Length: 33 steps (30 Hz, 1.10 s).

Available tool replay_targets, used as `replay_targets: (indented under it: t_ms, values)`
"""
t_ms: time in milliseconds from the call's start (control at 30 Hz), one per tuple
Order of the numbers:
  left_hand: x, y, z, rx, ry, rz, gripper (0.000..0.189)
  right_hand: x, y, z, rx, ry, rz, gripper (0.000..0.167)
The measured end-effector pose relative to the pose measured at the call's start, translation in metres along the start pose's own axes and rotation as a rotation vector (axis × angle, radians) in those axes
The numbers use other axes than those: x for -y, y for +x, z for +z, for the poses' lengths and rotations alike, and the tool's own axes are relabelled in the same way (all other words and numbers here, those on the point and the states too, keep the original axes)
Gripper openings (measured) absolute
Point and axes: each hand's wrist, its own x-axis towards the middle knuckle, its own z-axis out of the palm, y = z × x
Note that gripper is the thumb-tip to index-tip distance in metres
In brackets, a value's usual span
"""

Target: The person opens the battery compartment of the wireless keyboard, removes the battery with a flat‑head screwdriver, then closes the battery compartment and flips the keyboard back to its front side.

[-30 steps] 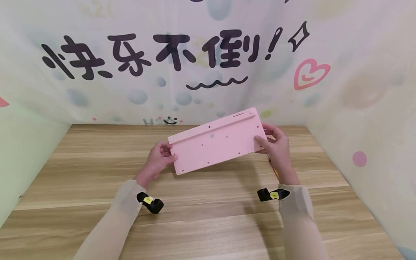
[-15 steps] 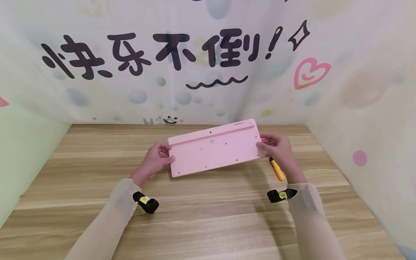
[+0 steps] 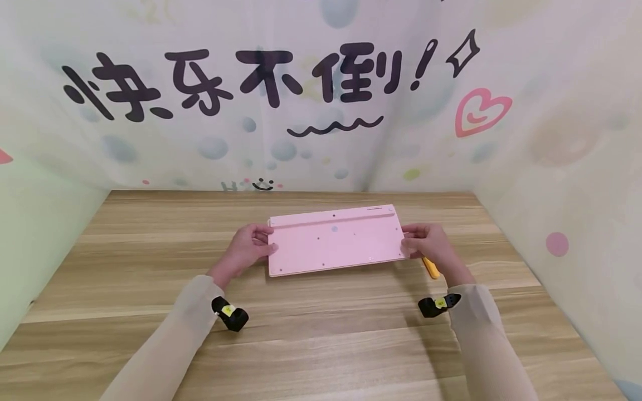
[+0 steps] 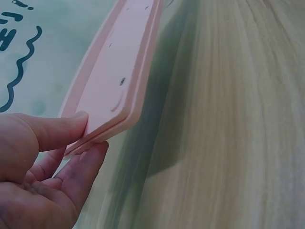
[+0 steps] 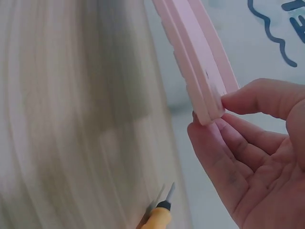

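A pink keyboard [image 3: 336, 242] is held with its screw-dotted underside toward the head camera, tilted a little up at the right. My left hand [image 3: 244, 248] pinches its left end. In the left wrist view the thumb lies on the underside of the keyboard [image 4: 112, 76] and the fingers are beneath. The right end is pinched by my right hand [image 3: 432, 243]. From the right wrist, key edges show along the lower side of the keyboard [image 5: 183, 52]. The key faces are hidden. In the left wrist view a shadow separates it from the table.
A screwdriver [image 3: 431, 268] with a yellow handle lies on the wooden table [image 3: 321, 345] below my right hand, partly covered by it in the head view. A printed curtain [image 3: 321, 156] hangs behind the table, with walls at both sides.
The keyboard has come down toward the table and levelled, its right end dropping most. My right hand moved down and outward with it. More of the screwdriver came into sight, then was partly covered again.
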Motion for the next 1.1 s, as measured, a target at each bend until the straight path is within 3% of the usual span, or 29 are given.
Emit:
replay_targets:
  t_ms: [300, 567, 1100]
  values:
    - [-0.002, 0.005, 0.008, -0.029, 0.051, -0.005, 0.037, -0.017, 0.000, 0.001, 0.071, -0.049, 0.095, 0.045]
    - [-0.004, 0.006, 0.018, -0.039, 0.034, -0.079, 0.037, -0.020, 0.002, 0.004, 0.086, -0.124, 0.131, 0.050]
    - [0.001, 0.009, 0.025, -0.026, 0.083, -0.126, 0.036, -0.027, -0.002, 0.005, 0.085, -0.097, 0.111, 0.042]
